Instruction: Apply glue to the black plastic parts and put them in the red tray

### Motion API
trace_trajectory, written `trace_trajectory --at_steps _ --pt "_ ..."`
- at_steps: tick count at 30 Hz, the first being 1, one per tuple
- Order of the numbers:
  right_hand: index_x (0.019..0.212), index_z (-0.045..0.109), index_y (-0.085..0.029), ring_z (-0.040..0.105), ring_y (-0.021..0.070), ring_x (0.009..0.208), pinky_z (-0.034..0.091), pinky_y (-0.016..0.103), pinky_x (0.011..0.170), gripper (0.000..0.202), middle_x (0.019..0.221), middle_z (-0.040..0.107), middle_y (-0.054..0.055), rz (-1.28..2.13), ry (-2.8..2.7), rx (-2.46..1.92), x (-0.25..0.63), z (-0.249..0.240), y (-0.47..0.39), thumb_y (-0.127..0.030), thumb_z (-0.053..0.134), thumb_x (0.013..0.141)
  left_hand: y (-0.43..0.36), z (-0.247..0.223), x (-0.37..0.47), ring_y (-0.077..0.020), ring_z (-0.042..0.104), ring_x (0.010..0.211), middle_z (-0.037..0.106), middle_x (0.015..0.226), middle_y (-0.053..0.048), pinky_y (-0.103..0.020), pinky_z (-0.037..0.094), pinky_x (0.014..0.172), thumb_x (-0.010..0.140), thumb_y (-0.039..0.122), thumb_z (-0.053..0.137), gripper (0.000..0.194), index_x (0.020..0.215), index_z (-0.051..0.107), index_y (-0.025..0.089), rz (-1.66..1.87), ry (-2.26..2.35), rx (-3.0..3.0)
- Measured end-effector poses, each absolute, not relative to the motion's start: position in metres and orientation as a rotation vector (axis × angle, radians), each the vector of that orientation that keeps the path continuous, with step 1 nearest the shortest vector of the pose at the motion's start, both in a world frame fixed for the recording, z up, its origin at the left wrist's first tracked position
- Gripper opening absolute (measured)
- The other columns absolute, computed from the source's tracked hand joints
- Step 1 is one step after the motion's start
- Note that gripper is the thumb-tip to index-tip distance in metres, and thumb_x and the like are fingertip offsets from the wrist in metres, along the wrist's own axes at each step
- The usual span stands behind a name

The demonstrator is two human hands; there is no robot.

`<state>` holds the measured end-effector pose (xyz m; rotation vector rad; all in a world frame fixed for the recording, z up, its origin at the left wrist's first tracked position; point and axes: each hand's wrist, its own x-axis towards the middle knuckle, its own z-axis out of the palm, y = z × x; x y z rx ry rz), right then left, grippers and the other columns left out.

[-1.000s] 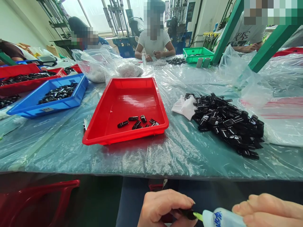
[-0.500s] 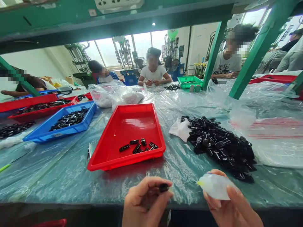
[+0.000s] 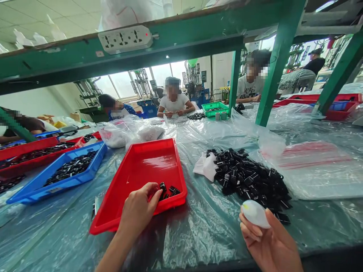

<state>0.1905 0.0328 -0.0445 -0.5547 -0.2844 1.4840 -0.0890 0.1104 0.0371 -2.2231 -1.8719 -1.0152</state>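
Observation:
My left hand (image 3: pixel 141 206) reaches over the near rim of the red tray (image 3: pixel 109 206), thumb and fingers pinched at a small black plastic part; the fingers partly cover it. Beside the fingertips, several more glossy black parts (image 3: pixel 173 191) lie on the tray floor. In my right hand (image 3: pixel 268 238) is a soft white squeeze bottle (image 3: pixel 255 214) with a yellowish tip, the fingers wrapped round it and the tip turned toward the far side. Just beyond this hand lies a heap of black parts (image 3: pixel 249 177) on the plastic-covered table.
A crumpled white cloth or bag (image 3: pixel 206 166) touches the heap's left side. Flat clear bags (image 3: pixel 320 170) lie at right. A blue tray (image 3: pixel 93 166) of black parts stands at left. Green posts (image 3: pixel 269 83) and a beam with a power strip (image 3: pixel 124 39) cross overhead. Several co-workers sit beyond.
My left hand has moved from the table's front edge forward and left into the red tray, carrying the black part. The right hand keeps the bottle, now tipped away. The view has tilted up.

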Motion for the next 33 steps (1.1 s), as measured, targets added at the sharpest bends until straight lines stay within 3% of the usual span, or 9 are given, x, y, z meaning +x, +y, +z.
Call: trace_trajectory --at_steps 3,6,10,15,21,24,27,30,33 --pt "0.09 0.071 -0.018 0.04 0.0106 0.05 0.04 0.024 0.047 0.034 0.055 0.047 -0.001 1.496 -0.263 -0.52 0.191 -0.046 0.033 -0.046 0.075 0.072 0.106 0.03 -0.068 -0.0329 0.072 0.076 0.077 0.086 -0.017 -0.041 0.054 0.065 0.085 0.031 0.055 0.026 0.093 0.07 0.011 -1.074 -1.711 -2.165" --pt "0.092 0.069 -0.016 0.041 0.0094 0.05 0.041 0.023 0.047 0.034 0.059 0.05 -0.001 1.499 -0.245 -0.481 0.191 -0.046 0.033 -0.045 0.075 0.073 0.099 0.024 -0.034 -0.0226 0.071 0.081 0.076 0.086 -0.01 -0.033 0.053 0.077 0.092 0.027 0.046 0.026 0.085 0.069 0.016 -1.071 -1.458 -2.354" --pt "0.096 0.064 -0.014 0.046 0.0093 0.051 0.042 0.023 0.049 0.032 0.06 0.049 -0.004 1.502 -0.237 -0.437 0.19 -0.043 0.031 -0.042 0.069 0.081 0.096 0.022 0.017 -0.0147 0.066 0.071 0.074 0.081 -0.002 -0.023 0.052 0.065 0.093 0.016 0.047 0.024 0.081 0.068 0.018 -0.839 -1.211 -2.689" --pt "0.097 0.06 -0.015 0.05 0.0099 0.051 0.045 0.024 0.05 0.025 0.062 0.049 -0.006 1.463 -0.226 -0.397 0.187 -0.043 0.029 -0.039 0.058 0.091 0.116 0.022 0.064 -0.018 0.066 0.079 0.072 0.083 -0.003 -0.025 0.052 0.061 0.091 0.014 0.053 0.018 0.081 0.067 0.017 -0.471 -1.089 -2.88" --pt "0.096 0.059 -0.015 0.05 0.0091 0.051 0.045 0.024 0.049 0.025 0.067 0.052 -0.005 1.418 -0.225 -0.416 0.188 -0.049 0.031 -0.039 0.057 0.092 0.138 0.007 0.09 -0.0181 0.066 0.085 0.067 0.097 -0.005 -0.036 0.056 0.072 0.092 0.023 0.058 0.013 0.097 0.064 0.012 -0.173 -1.11 -2.947" --pt "0.097 0.059 -0.015 0.05 0.0091 0.052 0.045 0.024 0.049 0.026 0.07 0.054 -0.004 1.413 -0.236 -0.432 0.188 -0.048 0.031 -0.04 0.056 0.092 0.132 0.006 0.089 -0.0189 0.066 0.086 0.066 0.1 -0.006 -0.037 0.056 0.073 0.092 0.023 0.058 0.016 0.103 0.062 0.013 -0.142 -1.16 -2.956" --pt "0.097 0.059 -0.015 0.049 0.0096 0.052 0.045 0.024 0.049 0.026 0.067 0.051 -0.005 1.416 -0.246 -0.447 0.188 -0.045 0.03 -0.041 0.057 0.092 0.118 0.013 0.077 -0.0204 0.067 0.082 0.067 0.094 -0.007 -0.035 0.056 0.07 0.087 0.012 0.06 0.014 0.101 0.062 0.011 -0.174 -1.248 -2.971" --pt "0.095 0.059 -0.016 0.047 0.0091 0.05 0.042 0.023 0.046 0.027 0.064 0.048 -0.006 1.401 -0.232 -0.467 0.187 -0.044 0.03 -0.042 0.057 0.091 0.102 0.021 0.057 -0.0224 0.068 0.079 0.067 0.092 -0.01 -0.033 0.055 0.069 0.083 0.0 0.053 0.029 0.109 0.06 0.013 -0.283 -1.356 -3.003" --pt "0.097 0.058 -0.016 0.046 0.0082 0.05 0.041 0.022 0.045 0.028 0.07 0.051 -0.004 1.395 -0.21 -0.481 0.187 -0.043 0.029 -0.043 0.056 0.091 0.084 0.022 0.031 -0.0208 0.068 0.085 0.066 0.098 -0.01 -0.031 0.055 0.076 0.088 0.002 0.044 0.035 0.119 0.057 0.014 -0.462 -1.48 -3.015"
